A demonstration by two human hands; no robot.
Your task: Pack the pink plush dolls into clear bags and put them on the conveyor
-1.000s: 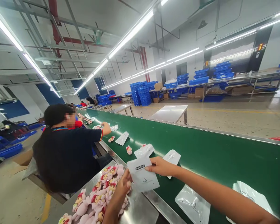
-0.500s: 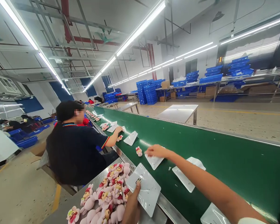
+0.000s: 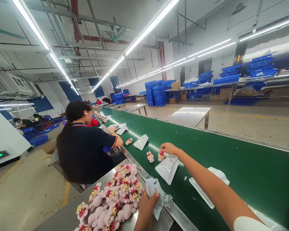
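Observation:
My left hand (image 3: pixel 148 205) is closed around a crumpled white and clear plastic bag (image 3: pixel 156 187), beside a pile of pink plush dolls (image 3: pixel 118 200) in the lower middle. Across the green conveyor belt (image 3: pixel 207 150) reaches my right hand (image 3: pixel 169 148), its fingertips pinching the top of a small pink doll (image 3: pixel 161 156). Another doll (image 3: pixel 150 157) lies just left of that one. A flat white bag (image 3: pixel 167 168) rests on the belt below my right hand, and a further bag (image 3: pixel 208 187) is partly hidden behind my forearm.
A co-worker (image 3: pixel 86 147) in a dark shirt sits at the left, arms by the belt. More bags (image 3: pixel 141 142) and dolls lie along it. The metal table (image 3: pixel 166 221) under the pile meets the belt's metal edge. Steel tables (image 3: pixel 189 116) and stacked blue crates (image 3: pixel 156 93) stand beyond.
The view has shifted, moving the scene right. The bag in my left hand went from spread flat to crumpled. A doll now shows at my right fingertips. The co-worker's hand has drawn back from the belt.

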